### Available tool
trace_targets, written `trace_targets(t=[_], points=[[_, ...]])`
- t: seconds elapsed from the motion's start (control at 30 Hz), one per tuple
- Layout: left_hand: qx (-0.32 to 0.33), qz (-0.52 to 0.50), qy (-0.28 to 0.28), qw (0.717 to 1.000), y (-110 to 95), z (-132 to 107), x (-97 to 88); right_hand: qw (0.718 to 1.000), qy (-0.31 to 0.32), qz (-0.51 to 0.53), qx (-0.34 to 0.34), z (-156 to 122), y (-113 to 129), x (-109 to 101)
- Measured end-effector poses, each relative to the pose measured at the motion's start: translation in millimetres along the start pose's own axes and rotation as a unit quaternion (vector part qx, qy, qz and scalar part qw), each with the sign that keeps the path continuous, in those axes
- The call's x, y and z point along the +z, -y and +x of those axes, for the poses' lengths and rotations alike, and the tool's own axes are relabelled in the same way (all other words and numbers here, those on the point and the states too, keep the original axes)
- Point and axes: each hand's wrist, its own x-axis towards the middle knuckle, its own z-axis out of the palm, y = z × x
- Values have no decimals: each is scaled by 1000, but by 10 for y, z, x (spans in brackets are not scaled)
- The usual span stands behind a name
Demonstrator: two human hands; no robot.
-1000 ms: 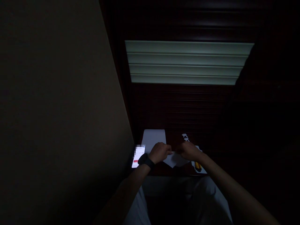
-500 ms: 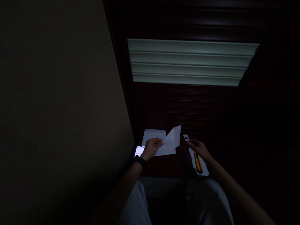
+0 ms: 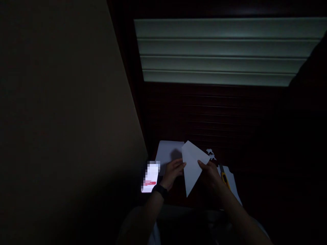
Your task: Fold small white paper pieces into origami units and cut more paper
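A folded sheet of white paper [image 3: 193,165], kite-shaped with a point facing me, is held up above the dark table. My left hand [image 3: 174,170] pinches its left edge, thumb on the front and fingers behind. On the right edge my right hand [image 3: 209,170] grips it, thumb laid over the front face, other fingers mostly hidden behind the sheet. More white paper [image 3: 167,151] lies flat behind my left hand. Beside my right wrist a yellow utility knife [image 3: 225,179] rests on another white sheet [image 3: 233,185], partly covered by my forearm.
A lit phone [image 3: 150,177] lies left of my left wrist. Small torn-looking white paper pieces [image 3: 211,153] sit at the table's back right. A wall [image 3: 76,102] rises close on the left, and a slatted panel [image 3: 217,51] stands behind the table.
My right hand has come left from near the paper pieces and taken hold of the sheet. The paper now faces me, point down. The view has shifted, and more of the phone shows.
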Motion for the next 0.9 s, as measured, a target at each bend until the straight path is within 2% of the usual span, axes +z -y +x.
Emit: trace_targets(t=[0.07, 0.13, 0.27, 0.37, 0.5, 0.6, 0.8, 0.9], points=[[-17, -7, 7, 1000, 1, 163, -92, 1000, 4, -23, 13, 112, -47, -95], [-21, 10, -12, 1000, 39, 334, -182, 998, 18, -44, 29, 242, -72, -180], [-32, 45, -50, 997, 220, 620, -312, 995, 59, -68, 40, 524, -84, -282], [-37, 43, -50, 997, 318, 750, -371, 990, 83, -111, 31, 702, -137, -350], [-77, 41, 36, 996, 316, 854, -448, 983, 58, -169, 44, 842, -227, -476], [-125, 90, 55, 987, 312, 919, -502, 975, 81, -201, 53, 877, -235, -543], [-133, 93, 143, 976, 362, 1058, -549, 980, 110, -142, 91, 909, -157, -649], [-138, 95, 189, 968, 358, 1138, -566, 976, 125, -145, 99, 932, -103, -711]])
